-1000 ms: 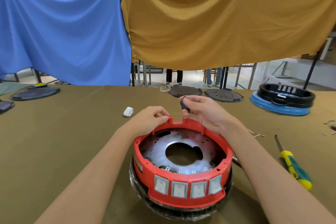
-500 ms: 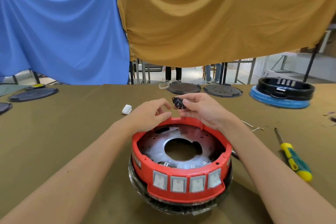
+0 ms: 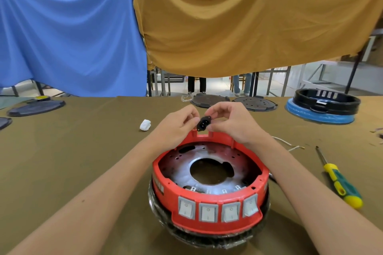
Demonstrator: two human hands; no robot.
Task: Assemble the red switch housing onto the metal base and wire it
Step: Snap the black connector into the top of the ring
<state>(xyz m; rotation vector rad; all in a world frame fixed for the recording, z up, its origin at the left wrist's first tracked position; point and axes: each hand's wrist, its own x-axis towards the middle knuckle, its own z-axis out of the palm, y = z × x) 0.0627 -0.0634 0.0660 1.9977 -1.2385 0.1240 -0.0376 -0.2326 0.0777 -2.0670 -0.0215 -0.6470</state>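
The red switch housing [image 3: 209, 225] sits on the round metal base [image 3: 182, 170] near the table's front, with several white rocker switches across its front. A notch is cut in its far rim. Just above that notch a small black power socket [image 3: 204, 123] is pinched between both hands. My left hand [image 3: 178, 125] holds its left end with curled fingers. My right hand [image 3: 230, 122] holds its right end with thumb and fingers. The socket's pins face me.
A yellow and green screwdriver [image 3: 339, 184] lies to the right on the olive table. Loose white wires [image 3: 290, 145] lie behind my right wrist. A small white part [image 3: 145, 125] lies left. A black and blue housing [image 3: 323, 107] and dark discs [image 3: 255, 103] stand at the back.
My right hand has lifted the black socket and turned its face toward me. My left hand left the red rim and took hold of the socket's other end.
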